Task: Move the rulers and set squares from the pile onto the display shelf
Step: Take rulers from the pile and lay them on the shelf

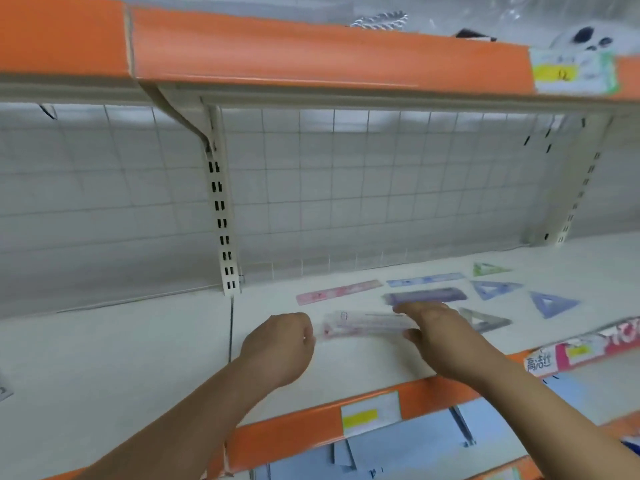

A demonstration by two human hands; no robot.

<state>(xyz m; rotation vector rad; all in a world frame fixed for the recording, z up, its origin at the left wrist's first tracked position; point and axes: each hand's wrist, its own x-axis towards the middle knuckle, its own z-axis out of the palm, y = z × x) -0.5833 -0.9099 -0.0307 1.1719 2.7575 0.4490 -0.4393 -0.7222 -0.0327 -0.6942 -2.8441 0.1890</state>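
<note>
Left hand (pixel 280 341) and right hand (pixel 433 327) hold a clear ruler (pixel 367 323) low over the white display shelf (pixel 138 358).

The left hand curls round the ruler's left end and the right hand seems, through blur, to grasp its right end. Beyond lie a pink ruler (pixel 339 292), a blue ruler (pixel 424 279), a purple ruler (pixel 426 295) and a green set square (pixel 488 269). A wire grid (pixel 381 188) backs the bay, and an orange edge (pixel 287 441) fronts the shelf.
</note>
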